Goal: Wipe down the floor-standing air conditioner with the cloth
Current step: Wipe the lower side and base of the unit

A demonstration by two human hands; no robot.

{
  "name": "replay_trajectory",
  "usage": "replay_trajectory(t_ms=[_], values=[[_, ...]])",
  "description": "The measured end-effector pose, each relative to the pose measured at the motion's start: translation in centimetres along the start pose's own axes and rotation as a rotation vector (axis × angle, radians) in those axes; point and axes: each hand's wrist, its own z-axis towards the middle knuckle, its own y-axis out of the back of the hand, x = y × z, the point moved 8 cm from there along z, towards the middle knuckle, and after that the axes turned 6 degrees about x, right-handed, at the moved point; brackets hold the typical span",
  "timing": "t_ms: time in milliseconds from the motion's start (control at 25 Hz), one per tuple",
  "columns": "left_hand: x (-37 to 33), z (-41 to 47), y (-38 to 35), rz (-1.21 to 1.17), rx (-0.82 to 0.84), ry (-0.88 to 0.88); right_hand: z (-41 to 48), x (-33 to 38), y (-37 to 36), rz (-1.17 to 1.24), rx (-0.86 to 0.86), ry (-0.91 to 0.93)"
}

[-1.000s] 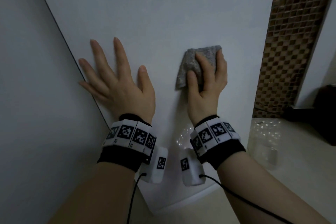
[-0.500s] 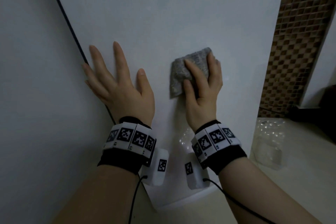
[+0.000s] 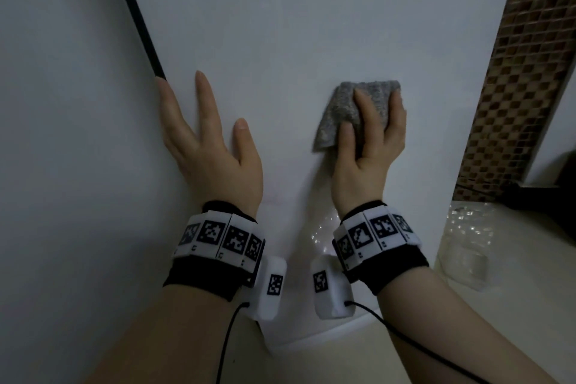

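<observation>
Wiping the lower front of the air conditioner, cloth in our right hand.

Our right hand (image 3: 367, 153) curls its fingers and thumb round the folded grey cloth (image 3: 343, 106) and presses it against the white front of the air conditioner (image 3: 311, 25), right of the panel's middle and above its base. Our left hand (image 3: 208, 146) lies open, fingers straight, braced on the same panel at its left edge, where a black strip (image 3: 137, 9) runs upward. For a good stroke, we judge it best to spread the cloth wider under the palm, press evenly and work in overlapping passes from edge to edge down to the base, with the left hand steadying the cabinet. A brown tiled strip (image 3: 514, 87) stands to the right, with pale floor (image 3: 530, 305) below.
</observation>
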Motion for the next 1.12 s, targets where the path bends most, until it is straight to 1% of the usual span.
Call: replay_trajectory(t_ms=[40,120,200,280,360,440,520,600,680,760,840,1000,1120], values=[[0.2,0.0,0.1,-0.011,-0.003,-0.002,-0.6,0.6,-0.7,-0.015,0.023,0.017],[0.4,-0.2,0.3,-0.035,0.003,-0.003,-1.9,1.6,-1.8,-0.072,0.08,0.115],[0.7,-0.3,0.3,-0.062,0.016,0.005,-1.4,1.5,-1.2,-0.132,0.052,0.165],[1.1,-0.3,0.3,-0.083,0.023,0.011,-0.7,1.0,-0.4,-0.116,-0.02,0.106],[1.6,-0.3,0.4,-0.097,0.024,0.019,-1.4,1.2,-1.4,-0.054,0.011,0.075],[1.8,-0.2,0.4,-0.12,0.02,0.021,-2.7,1.8,-2.8,-0.07,0.082,0.155],[2.0,-0.1,0.3,-0.149,0.016,0.024,-2.5,1.6,-2.7,-0.085,0.097,0.209],[2.4,0.0,0.0,-0.173,0.016,0.044,-1.7,1.0,-1.9,-0.057,0.038,0.153],[3.2,-0.1,-0.2,-0.193,0.005,0.086,-1.9,1.1,-2.2,-0.03,0.021,0.113],[4.2,-0.3,-0.2,-0.214,-0.003,0.127,-3.0,1.9,-3.2,-0.064,0.058,0.179],[4.8,-0.4,-0.3,-0.229,0.016,0.125,-2.8,1.9,-3.2,-0.081,0.065,0.232],[5.6,-0.4,-0.5,-0.291,0.045,0.077,-2.3,1.7,-2.6,-0.054,-0.032,0.151],[5.9,-0.3,-0.7,-0.364,0.055,0.068,-3.9,3.1,-4.4,-0.09,0.044,0.231]])
